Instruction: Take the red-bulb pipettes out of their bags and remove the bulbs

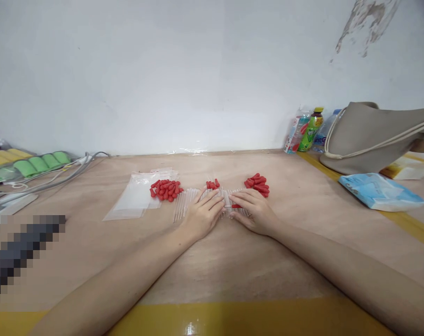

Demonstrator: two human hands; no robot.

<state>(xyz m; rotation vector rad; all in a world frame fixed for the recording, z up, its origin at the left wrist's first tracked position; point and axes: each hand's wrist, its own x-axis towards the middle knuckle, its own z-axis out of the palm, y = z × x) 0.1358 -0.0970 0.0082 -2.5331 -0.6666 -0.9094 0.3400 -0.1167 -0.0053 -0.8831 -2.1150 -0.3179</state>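
Note:
My left hand (205, 215) rests low over a row of thin clear tubes (185, 201), its fingers close together and pointing right. A thin clear tube runs from its fingertips towards my right hand (256, 211). That hand is closed on a red rubber bulb (236, 206), which lies level between thumb and fingers, in line with the tube. Whether tube and bulb are joined is too small to tell. Just beyond the hands lie a few red bulbs (213, 184) with clear stems. Loose red bulbs form one pile (166, 190) on the left and another pile (257, 184) on the right.
Clear plastic bags (130, 198) lie flat beside the left pile. Grey cables (75, 164) and green packs (42, 163) are at far left. Drink bottles (310, 130), a grey bag (366, 135) and a blue packet (380, 191) stand or lie at right. A wall closes the back.

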